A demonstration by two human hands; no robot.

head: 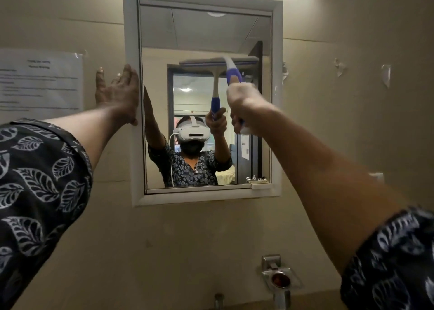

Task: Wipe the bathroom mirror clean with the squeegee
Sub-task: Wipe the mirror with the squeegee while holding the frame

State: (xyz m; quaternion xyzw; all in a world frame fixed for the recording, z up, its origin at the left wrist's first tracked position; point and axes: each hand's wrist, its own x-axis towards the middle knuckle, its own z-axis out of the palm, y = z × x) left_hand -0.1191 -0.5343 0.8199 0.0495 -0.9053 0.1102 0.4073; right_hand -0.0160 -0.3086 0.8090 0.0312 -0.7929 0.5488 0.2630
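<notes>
Left of mirror (199, 32), notice (40, 82) print looks blurred; right hand (244, 103) grips squeegee (231, 70).

Open run: mirror glass (246, 159) under my squeegee (231, 69); raised frame (131, 40) hems it, my left hand (117, 91) on its left edge.

Wall-hung mirror (199, 32) in pale frame (137, 164), centre of view. L hand (116, 91) flat, fingers straight, pressed on frame's left edge. R hand (244, 103) grips squeegee (231, 69) by blue-white handle. Blade lies level against glass, upper half, towards right side, blurred. Sleeves (35, 180) dark w/ leaf print. Printed notice (40, 82) taped to wall (187, 239) left of mirror, tape scraps (386, 74) on right. Metal soap dish (280, 278) below, lower right.
</notes>
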